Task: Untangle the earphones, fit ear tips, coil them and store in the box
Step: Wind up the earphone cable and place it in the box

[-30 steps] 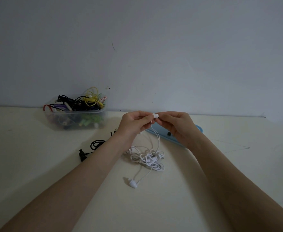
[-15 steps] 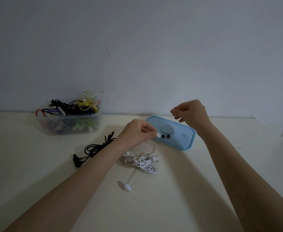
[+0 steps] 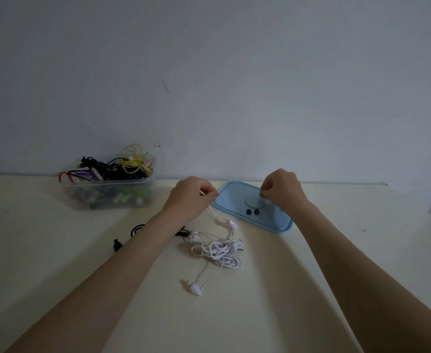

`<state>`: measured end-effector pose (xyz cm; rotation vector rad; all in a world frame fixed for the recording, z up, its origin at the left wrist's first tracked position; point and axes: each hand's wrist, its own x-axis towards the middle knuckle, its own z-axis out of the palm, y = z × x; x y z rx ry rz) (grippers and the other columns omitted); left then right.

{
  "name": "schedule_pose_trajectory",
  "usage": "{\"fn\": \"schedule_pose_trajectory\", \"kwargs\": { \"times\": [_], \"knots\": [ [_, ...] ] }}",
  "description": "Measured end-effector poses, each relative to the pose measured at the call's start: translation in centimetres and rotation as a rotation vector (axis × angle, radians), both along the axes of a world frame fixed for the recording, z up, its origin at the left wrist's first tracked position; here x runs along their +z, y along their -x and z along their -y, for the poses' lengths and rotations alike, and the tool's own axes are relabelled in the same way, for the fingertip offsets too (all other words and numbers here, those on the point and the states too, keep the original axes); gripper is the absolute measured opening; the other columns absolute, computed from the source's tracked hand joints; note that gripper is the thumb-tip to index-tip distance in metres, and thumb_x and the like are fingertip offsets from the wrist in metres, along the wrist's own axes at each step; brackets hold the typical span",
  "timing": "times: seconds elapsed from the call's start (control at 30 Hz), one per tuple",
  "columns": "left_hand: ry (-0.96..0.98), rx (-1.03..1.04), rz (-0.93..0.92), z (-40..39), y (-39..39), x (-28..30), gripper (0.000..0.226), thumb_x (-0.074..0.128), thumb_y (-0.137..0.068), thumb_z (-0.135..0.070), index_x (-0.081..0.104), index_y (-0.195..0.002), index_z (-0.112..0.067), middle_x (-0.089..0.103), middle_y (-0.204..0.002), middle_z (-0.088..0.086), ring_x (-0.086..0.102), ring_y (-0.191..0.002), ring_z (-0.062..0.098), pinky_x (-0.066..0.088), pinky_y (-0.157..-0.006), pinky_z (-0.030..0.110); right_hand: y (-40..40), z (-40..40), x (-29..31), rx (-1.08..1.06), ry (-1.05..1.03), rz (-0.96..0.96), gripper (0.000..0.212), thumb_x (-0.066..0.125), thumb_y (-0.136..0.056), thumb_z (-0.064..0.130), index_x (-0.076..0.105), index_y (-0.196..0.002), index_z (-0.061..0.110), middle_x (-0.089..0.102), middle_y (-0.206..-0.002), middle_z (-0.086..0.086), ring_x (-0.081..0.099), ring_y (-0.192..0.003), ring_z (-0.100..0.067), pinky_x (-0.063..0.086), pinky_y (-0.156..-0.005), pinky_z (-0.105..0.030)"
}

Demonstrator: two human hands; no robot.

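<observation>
The clear box (image 3: 107,192), heaped with coloured cables, is seen well off to the outer side of the left fingers, against the wall. The blue lid (image 3: 229,200) now lies between the two sets of fingertips and under the right ones; a second ago it was largely hidden behind the joined hands.

The hands have been drawn apart. The left hand (image 3: 192,197) is curled, and the white cord is pinched at its fingertips, so that one white earbud (image 3: 232,224) is left dangling just below and beside them. The tangled white earphones (image 3: 218,249) lie below those fingers on the table, with the second earbud (image 3: 195,288) lower still. The black earphones (image 3: 138,229) are partly hidden under the left forearm.

The right hand (image 3: 283,191) has been brought down over the lid, fingers curled; whether something is pinched there cannot be told. Two black ear tips (image 3: 252,212) rest on the lid just below those fingertips.

It is judged that a tip is being fetched for the dangling earbud, while untangling and coiling remain undone.
</observation>
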<state>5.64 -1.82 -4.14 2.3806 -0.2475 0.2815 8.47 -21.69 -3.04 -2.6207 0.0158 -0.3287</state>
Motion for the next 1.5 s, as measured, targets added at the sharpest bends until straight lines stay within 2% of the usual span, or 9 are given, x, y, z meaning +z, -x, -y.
{"fn": "schedule_pose_trajectory", "kwargs": {
  "times": [0.13, 0.23, 0.33, 0.4, 0.53, 0.67, 0.77, 0.97, 1.5],
  "knots": [
    [-0.136, 0.053, -0.093, -0.9, -0.3, 0.0, 0.019, 0.055, -0.09, -0.018, 0.068, -0.103, -0.016, 0.067, -0.108, 0.001, 0.06, -0.098, 0.016, 0.042, -0.08, 0.024, 0.3, -0.4, 0.4, 0.052, -0.082, 0.073, 0.01, 0.06, -0.081, 0.001, 0.071, -0.083, 0.0, 0.068, -0.081, -0.01, 0.056, -0.068, -0.017, 0.046, -0.055, -0.019],
    [-0.208, 0.049, -0.089, -0.6, -0.2, -0.3, 0.025, 0.055, -0.091, -0.025, 0.064, -0.112, -0.015, 0.065, -0.111, 0.004, 0.059, -0.101, 0.019, 0.043, -0.085, 0.027, 0.9, -1.4, 0.4, 0.103, -0.303, 0.055, 0.006, 0.063, -0.082, 0.004, 0.069, -0.082, 0.002, 0.065, -0.078, -0.007, 0.06, -0.066, -0.017, 0.042, -0.049, -0.008],
    [-0.251, 0.056, -0.031, 0.0, -0.1, -1.0, 0.029, 0.055, -0.091, -0.026, 0.06, -0.118, -0.015, 0.062, -0.112, 0.005, 0.059, -0.099, 0.02, 0.042, -0.081, 0.027, 1.5, -2.8, 0.0, 0.182, -0.589, -0.015, 0.008, 0.063, -0.083, 0.001, 0.064, -0.076, 0.005, 0.068, -0.073, -0.009, 0.068, -0.067, -0.022, 0.057, -0.068, -0.024],
    [-0.277, 0.062, -0.001, 0.1, -0.2, -1.4, 0.026, 0.055, -0.091, -0.02, 0.062, -0.116, -0.015, 0.063, -0.111, 0.004, 0.059, -0.096, 0.019, 0.041, -0.078, 0.025, 1.8, -3.6, -0.5, 0.225, -0.68, -0.041, 0.013, 0.064, -0.082, -0.001, 0.064, -0.072, 0.007, 0.068, -0.07, -0.009, 0.069, -0.066, -0.02, 0.056, -0.074, -0.032],
    [-0.147, 0.102, 0.012, -0.5, -0.2, -1.3, 0.018, 0.062, -0.086, -0.017, 0.064, -0.104, -0.018, 0.066, -0.094, -0.002, 0.061, -0.086, 0.015, 0.045, -0.076, 0.024, 2.2, -4.6, -1.2, 0.29, -0.836, -0.107, 0.014, 0.065, -0.08, -0.006, 0.065, -0.071, 0.004, 0.065, -0.069, -0.011, 0.065, -0.059, -0.012, 0.056, -0.071, -0.02],
    [0.229, 0.02, -0.004, -0.6, -0.1, -0.5, 0.016, 0.068, -0.081, -0.011, 0.063, -0.093, -0.018, 0.063, -0.08, -0.004, 0.06, -0.068, 0.011, 0.046, -0.065, 0.017, 2.4, -4.8, -1.1, 0.336, -0.978, -0.177, 0.006, 0.063, -0.081, -0.008, 0.066, -0.082, -0.002, 0.064, -0.071, -0.013, 0.065, -0.058, -0.012, 0.055, -0.063, -0.016],
    [0.389, -0.027, -0.041, -0.4, -0.1, -0.3, 0.02, 0.071, -0.077, -0.006, 0.062, -0.083, -0.023, 0.064, -0.077, -0.005, 0.062, -0.068, 0.014, 0.051, -0.076, 0.031, 2.5, -4.6, -1.1, 0.362, -1.064, -0.204, 0.004, 0.063, -0.083, -0.003, 0.066, -0.086, -0.005, 0.067, -0.072, -0.013, 0.066, -0.063, -0.017, 0.055, -0.064, -0.018],
    [0.447, -0.026, -0.055, -0.3, 0.0, -0.6, 0.018, 0.074, -0.075, -0.009, 0.063, -0.074, -0.023, 0.065, -0.076, -0.004, 0.062, -0.075, 0.015, 0.05, -0.084, 0.033, 2.6, -4.2, -1.3, 0.378, -1.144, -0.204, 0.006, 0.061, -0.084, -0.003, 0.067, -0.085, -0.006, 0.068, -0.073, -0.013, 0.066, -0.065, -0.014, 0.055, -0.065, -0.017],
    [0.601, -0.113, -0.072, -0.1, 0.5, -0.3, 0.015, 0.075, -0.074, -0.005, 0.066, -0.075, -0.016, 0.067, -0.077, -0.002, 0.063, -0.071, 0.005, 0.05, -0.074, 0.015, 2.6, -4.2, -1.1, 0.436, -1.222, -0.215, 0.011, 0.055, -0.087, -0.003, 0.066, -0.087, -0.006, 0.07, -0.074, -0.009, 0.066, -0.065, -0.011, 0.054, -0.067, -0.017]
  ]
}}
